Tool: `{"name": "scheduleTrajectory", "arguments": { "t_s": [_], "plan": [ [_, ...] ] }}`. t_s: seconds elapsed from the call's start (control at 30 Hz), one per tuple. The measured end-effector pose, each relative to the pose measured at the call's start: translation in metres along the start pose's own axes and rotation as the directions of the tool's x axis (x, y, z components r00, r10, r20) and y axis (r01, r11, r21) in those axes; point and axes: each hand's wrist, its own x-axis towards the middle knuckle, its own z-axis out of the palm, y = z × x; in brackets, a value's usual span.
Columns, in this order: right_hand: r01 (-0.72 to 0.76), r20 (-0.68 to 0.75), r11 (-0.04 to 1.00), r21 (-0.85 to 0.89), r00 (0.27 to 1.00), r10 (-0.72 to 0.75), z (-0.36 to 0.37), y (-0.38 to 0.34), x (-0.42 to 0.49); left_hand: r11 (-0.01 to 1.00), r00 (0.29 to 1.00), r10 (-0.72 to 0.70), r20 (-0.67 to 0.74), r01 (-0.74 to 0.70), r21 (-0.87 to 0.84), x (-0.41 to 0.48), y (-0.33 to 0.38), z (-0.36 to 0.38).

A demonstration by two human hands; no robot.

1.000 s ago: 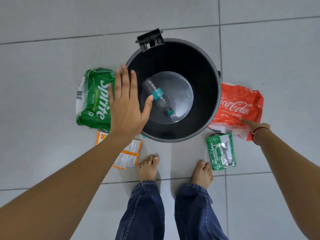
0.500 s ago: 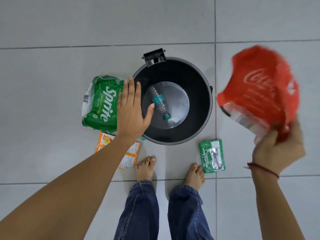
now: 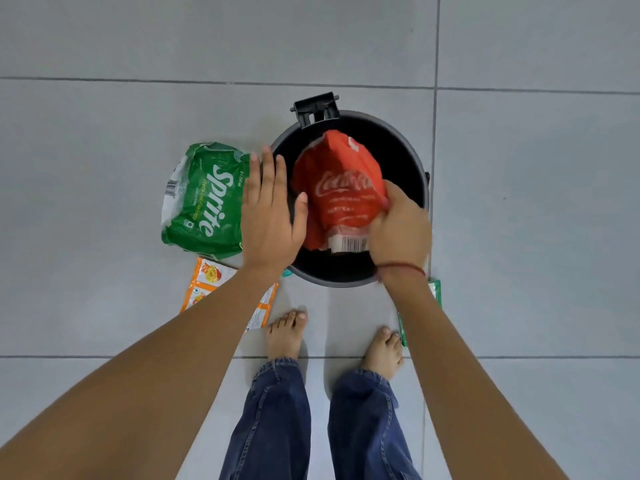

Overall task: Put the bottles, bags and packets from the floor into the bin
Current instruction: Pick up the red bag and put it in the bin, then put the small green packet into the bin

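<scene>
Red crinkly plastic Coca-Cola bag (image 3: 343, 192) sits over the mouth of the round black plastic bin (image 3: 412, 157), pinched at its lower right edge by the right hand (image 3: 400, 230). Left hand (image 3: 270, 216) is flat with fingers spread loose, holding nothing, over the bin's left rim. Green Sprite bag (image 3: 204, 199), an orange-and-white sachet (image 3: 207, 285) and a small green packet (image 3: 435, 292) lie on the grey tile floor (image 3: 104, 168) beside the bin.

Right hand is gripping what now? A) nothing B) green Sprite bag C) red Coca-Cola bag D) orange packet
C: the right hand clutches the red Coca-Cola bag over the open bin, while the green Sprite bag lies on the floor.
</scene>
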Motion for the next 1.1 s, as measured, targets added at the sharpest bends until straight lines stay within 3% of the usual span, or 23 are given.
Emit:
{"name": "scheduleTrajectory", "arguments": {
  "t_s": [0.17, 0.27, 0.37, 0.43, 0.5, 0.57, 0.6, 0.67, 0.73, 0.8, 0.83, 0.9, 1.0, 1.1],
  "plan": [
    [-0.097, 0.257, 0.968, -0.231, 0.954, 0.157, 0.064, 0.023, 0.05, 0.977, 0.999, -0.04, 0.026, 0.033, 0.212, -0.001, 0.003, 0.008],
    [-0.04, 0.266, 0.95, -0.308, 0.956, 0.127, 0.076, 0.023, 0.05, 0.967, 0.999, -0.046, 0.027, 0.038, 0.252, -0.002, 0.003, 0.006],
    [0.08, 0.067, 0.974, -0.212, 0.996, -0.067, 0.045, 0.014, 0.036, 0.964, 0.998, -0.05, 0.037, 0.039, 0.263, -0.001, 0.005, 0.004],
    [0.203, -0.202, 0.978, -0.048, 0.957, -0.208, 0.016, 0.018, 0.019, 0.965, 0.998, -0.051, 0.039, 0.039, 0.259, -0.002, 0.005, 0.004],
    [0.243, -0.496, 0.968, 0.055, 0.848, -0.184, -0.003, 0.043, 0.005, 0.966, 0.998, -0.049, 0.034, 0.039, 0.257, -0.002, 0.005, 0.006],
    [0.119, -0.549, 0.984, 0.13, 0.835, -0.028, 0.002, 0.085, -0.003, 0.964, 0.999, -0.045, 0.028, 0.036, 0.265, -0.002, 0.004, 0.007],
    [0.007, -0.484, 0.99, 0.142, 0.873, 0.063, 0.014, 0.111, -0.006, 0.963, 0.999, -0.043, 0.026, 0.035, 0.268, -0.001, 0.004, 0.007],
    [-0.268, -0.223, 0.962, 0.063, 0.935, 0.275, 0.045, 0.161, -0.012, 0.962, 0.999, -0.043, 0.017, 0.037, 0.269, -0.001, 0.004, 0.007],
    [-0.525, 0.071, 0.848, -0.076, 0.845, 0.53, 0.072, 0.198, -0.021, 0.963, 0.999, -0.04, 0.001, 0.038, 0.267, -0.001, 0.003, 0.008],
    [-0.671, 0.205, 0.722, -0.171, 0.692, 0.692, 0.09, 0.219, -0.027, 0.965, 0.999, -0.032, -0.023, 0.037, 0.258, -0.001, 0.002, 0.01],
    [-0.697, 0.219, 0.688, -0.2, 0.653, 0.725, 0.096, 0.225, -0.027, 0.967, 0.999, -0.028, -0.035, 0.036, 0.253, -0.001, 0.002, 0.01],
    [-0.693, 0.193, 0.677, -0.248, 0.649, 0.736, 0.105, 0.23, -0.025, 0.969, 0.999, -0.022, -0.048, 0.033, 0.244, -0.001, 0.001, 0.011],
    [-0.551, 0.126, 0.762, -0.34, 0.776, 0.618, 0.106, 0.23, -0.02, 0.972, 0.998, -0.013, -0.065, 0.028, 0.233, -0.002, 0.0, 0.012],
    [-0.373, 0.311, 0.887, -0.273, 0.838, 0.448, 0.078, 0.206, -0.015, 0.973, 0.998, -0.018, -0.059, 0.031, 0.227, -0.001, 0.001, 0.011]
  ]
}}
